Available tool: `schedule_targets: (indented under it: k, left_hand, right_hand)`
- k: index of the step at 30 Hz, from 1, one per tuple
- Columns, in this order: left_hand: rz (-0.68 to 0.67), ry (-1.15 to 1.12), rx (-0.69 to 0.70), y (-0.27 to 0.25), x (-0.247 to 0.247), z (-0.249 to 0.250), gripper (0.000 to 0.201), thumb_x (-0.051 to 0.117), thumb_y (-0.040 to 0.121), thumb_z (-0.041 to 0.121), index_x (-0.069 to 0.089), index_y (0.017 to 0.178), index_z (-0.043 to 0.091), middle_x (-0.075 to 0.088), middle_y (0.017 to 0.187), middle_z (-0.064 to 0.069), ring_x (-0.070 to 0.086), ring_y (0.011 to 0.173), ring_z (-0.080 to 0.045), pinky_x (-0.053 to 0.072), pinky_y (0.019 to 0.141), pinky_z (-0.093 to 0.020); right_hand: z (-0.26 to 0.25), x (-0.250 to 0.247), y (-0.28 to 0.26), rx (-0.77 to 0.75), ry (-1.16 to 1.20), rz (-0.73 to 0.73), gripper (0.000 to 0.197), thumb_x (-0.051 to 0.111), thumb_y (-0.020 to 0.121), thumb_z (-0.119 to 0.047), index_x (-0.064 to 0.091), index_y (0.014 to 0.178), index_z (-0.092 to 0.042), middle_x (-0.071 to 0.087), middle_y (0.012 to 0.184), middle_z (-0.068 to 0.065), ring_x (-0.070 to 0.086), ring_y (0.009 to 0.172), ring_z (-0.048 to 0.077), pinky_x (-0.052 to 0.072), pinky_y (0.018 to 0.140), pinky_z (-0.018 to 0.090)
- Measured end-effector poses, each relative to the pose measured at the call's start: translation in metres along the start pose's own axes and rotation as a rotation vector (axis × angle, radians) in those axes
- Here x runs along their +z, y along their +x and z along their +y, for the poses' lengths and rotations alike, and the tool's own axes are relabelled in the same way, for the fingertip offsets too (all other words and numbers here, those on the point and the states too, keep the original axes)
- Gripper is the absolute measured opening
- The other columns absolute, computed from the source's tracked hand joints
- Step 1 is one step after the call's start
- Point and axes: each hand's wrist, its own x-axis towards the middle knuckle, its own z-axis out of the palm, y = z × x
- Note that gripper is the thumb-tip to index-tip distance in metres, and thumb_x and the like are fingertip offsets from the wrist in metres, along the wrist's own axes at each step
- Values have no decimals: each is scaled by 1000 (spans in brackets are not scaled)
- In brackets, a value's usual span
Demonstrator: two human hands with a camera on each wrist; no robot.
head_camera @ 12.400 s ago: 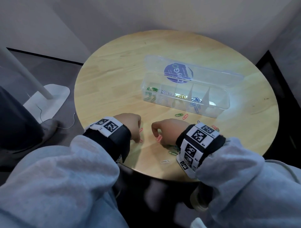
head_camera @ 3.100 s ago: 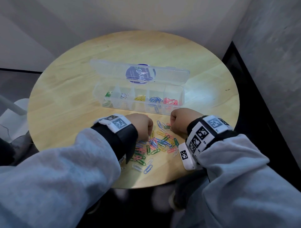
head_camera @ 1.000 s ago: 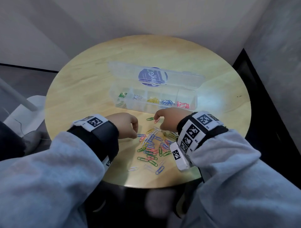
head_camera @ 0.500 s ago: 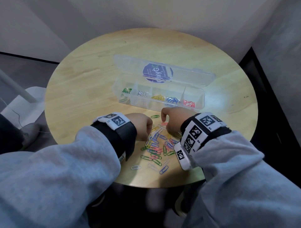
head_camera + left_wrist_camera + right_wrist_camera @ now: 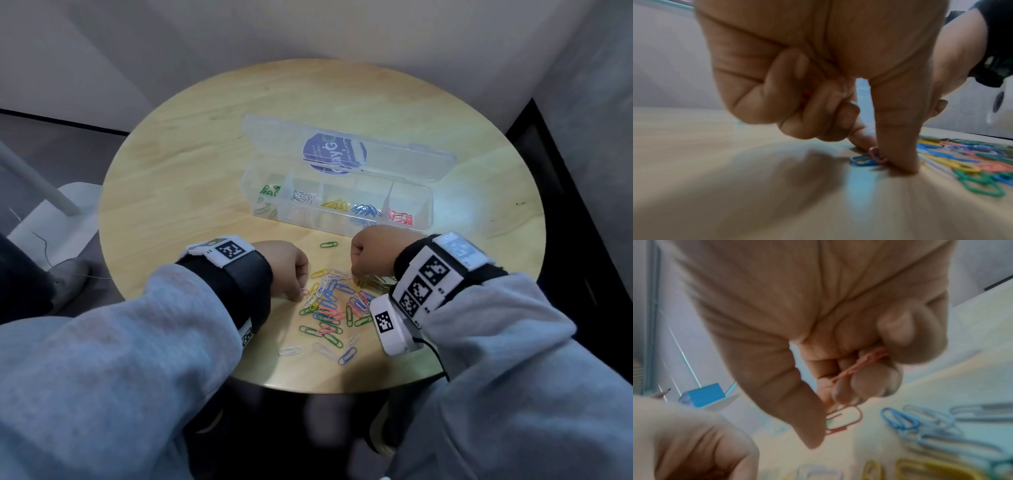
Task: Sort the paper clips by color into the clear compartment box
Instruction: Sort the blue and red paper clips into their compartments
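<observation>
The clear compartment box (image 5: pixel 337 209) stands open on the round wooden table (image 5: pixel 191 192), its lid (image 5: pixel 346 154) tipped back. Its cells hold green, white, yellow, blue and pink clips, left to right. A mixed pile of paper clips (image 5: pixel 334 308) lies between my hands. At the pile's left edge my left hand (image 5: pixel 300 293) pinches a pink clip (image 5: pixel 876 155) against the table beside a blue clip (image 5: pixel 861 160). My right hand (image 5: pixel 356 270) keeps pink clips (image 5: pixel 865 363) in its curled fingers, while its thumb and forefinger touch another pink clip (image 5: pixel 844 418) on the table.
A single green clip (image 5: pixel 329 244) lies between the pile and the box. A white lamp base (image 5: pixel 51 219) with a slanted pole stands on the floor at left. Walls close the table in behind and at right. Its near edge runs just under my wrists.
Both hands have come down onto the pile. The left fingertips now press on a pink clip at its left edge. The right hand has drawn back a little from the box.
</observation>
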Motion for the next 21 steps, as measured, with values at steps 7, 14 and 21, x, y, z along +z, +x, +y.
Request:
schedule_targets:
  k: [7, 14, 21]
  left_hand:
    - [60, -34, 1, -6, -2, 0, 14, 66, 81, 27, 56, 73, 24, 51, 63, 11, 43, 56, -2, 30, 50, -19]
    - [1, -698, -28, -22, -13, 4, 26, 50, 86, 4, 43, 63, 15, 56, 68, -3, 45, 51, -11, 27, 44, -17]
    - [41, -1138, -28, -45, -12, 10, 30, 33, 88, -2, 36, 61, 11, 54, 56, -8, 40, 30, -6, 20, 30, -9]
  right_hand:
    - [26, -8, -25, -8, 314, 1, 17, 60, 83, -13, 53, 69, -18, 58, 60, -3, 47, 48, 12, 40, 51, 20]
    - [52, 1, -56, 75, 802, 40, 32, 40, 89, 6, 62, 71, -9, 45, 59, 7, 46, 49, 14, 45, 41, 17]
    - [57, 15, -84, 238, 1011, 74, 24, 36, 92, 4, 49, 72, -2, 42, 65, 10, 44, 53, 21, 39, 35, 16]
